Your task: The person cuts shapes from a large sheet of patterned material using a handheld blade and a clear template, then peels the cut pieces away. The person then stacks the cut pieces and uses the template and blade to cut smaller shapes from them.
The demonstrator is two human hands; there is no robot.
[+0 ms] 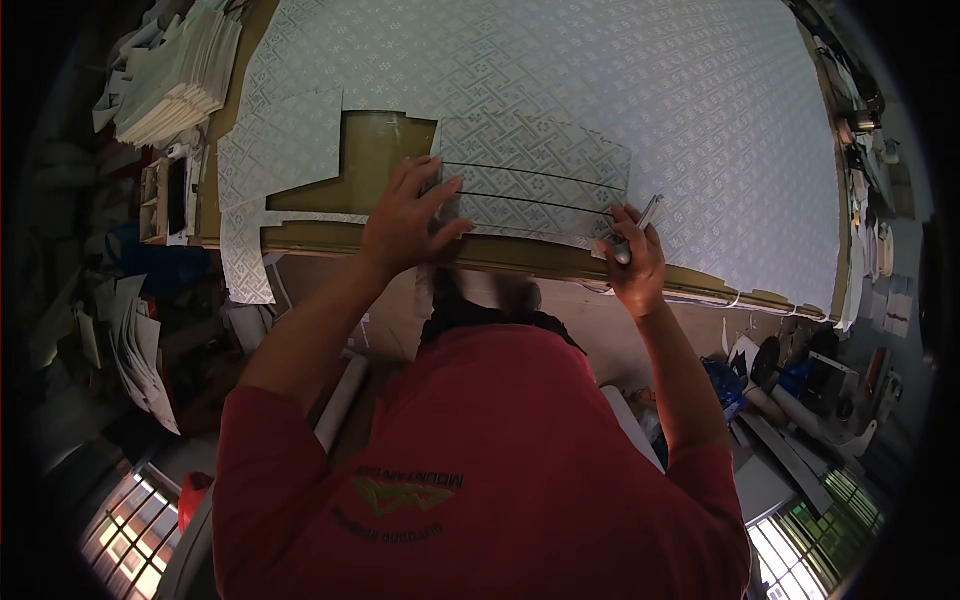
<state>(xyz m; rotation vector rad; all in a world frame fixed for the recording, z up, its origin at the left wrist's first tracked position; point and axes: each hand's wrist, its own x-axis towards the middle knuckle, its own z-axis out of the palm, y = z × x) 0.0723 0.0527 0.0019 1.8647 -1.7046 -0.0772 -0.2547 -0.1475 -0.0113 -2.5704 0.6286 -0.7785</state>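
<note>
The left hand (408, 222) lies flat with the fingers spread on a transparent template (535, 190), and it presses this template onto the patterned sheet (600, 90) that covers the table (375, 150). The hand grips nothing; it is open, with the palm down. The template reaches from under these fingers across to the right hand (632, 262), and two dark curved lines run over it between the two hands. The right hand is closed around a pen (640, 222), whose upper end sticks out above the knuckles, just at the right corner of the template. Beyond the left hand, a piece of the sheet is cut away and the brown table surface shows there. Farther out past the left hand, a stack of cut pieces (175, 85) lies at the table corner.
</note>
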